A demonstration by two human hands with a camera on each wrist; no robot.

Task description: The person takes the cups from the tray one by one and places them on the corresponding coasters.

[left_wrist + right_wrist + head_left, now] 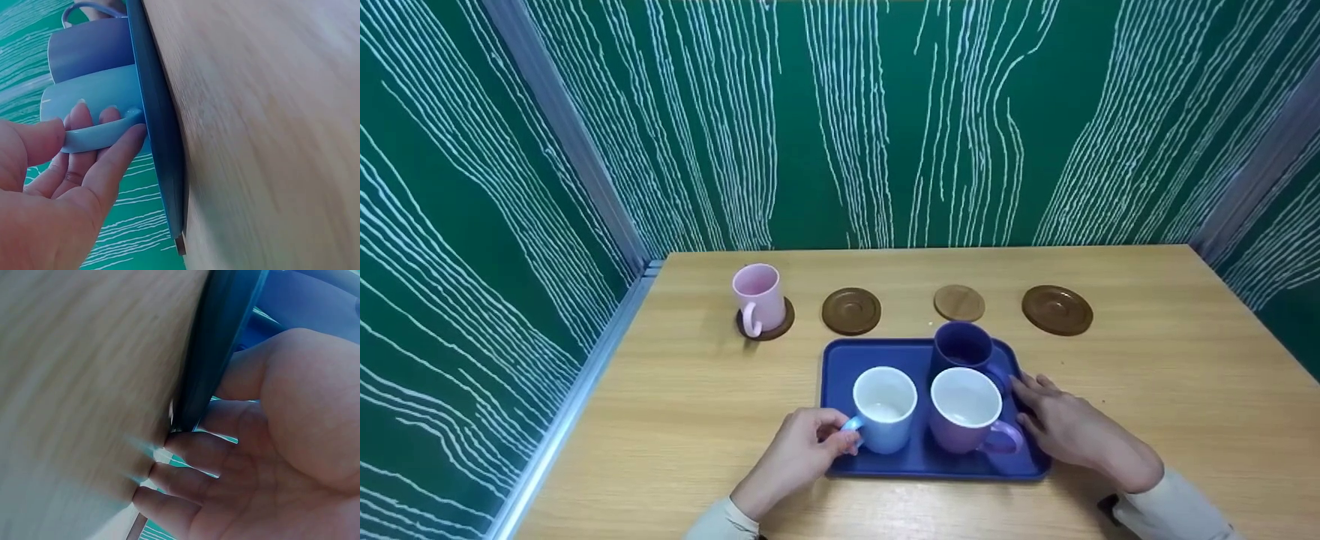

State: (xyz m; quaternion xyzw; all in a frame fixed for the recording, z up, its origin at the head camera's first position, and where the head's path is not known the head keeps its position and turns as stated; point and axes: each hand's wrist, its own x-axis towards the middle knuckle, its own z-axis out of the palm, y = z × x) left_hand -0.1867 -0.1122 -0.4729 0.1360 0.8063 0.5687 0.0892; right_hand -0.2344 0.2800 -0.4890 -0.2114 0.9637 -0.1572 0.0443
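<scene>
The left hand (810, 446) pinches the handle (852, 424) of the light blue mug (885, 420) between its thumb and fingers. This mug stands upright at the left side of the blue tray (842, 367), and its inside is white.

The right hand (1072, 427) is at the right edge of the tray. Its fingers are mostly straight and a bit apart, and its thumb rests by the tray's rim. In the right wrist view, some of its fingertips touch the counter (697, 405).

Just beside the light blue mug, to its right, is a purple mug (955, 435) with a white inside. Its handle points right, near the right hand's thumb. Behind it, also in the tray, is a dark blue mug (962, 346). Its handle is near the right fingers, but I cannot tell if they touch.

Past the tray, on the left, a pink mug (769, 304) sits on a dark coaster (787, 319). To its right, in a row, are a brown coaster (851, 310), a light wooden coaster (959, 303) and a bigger brown coaster (1057, 310). Behind the counter is a green wall (840, 150) with wiggly white lines.
</scene>
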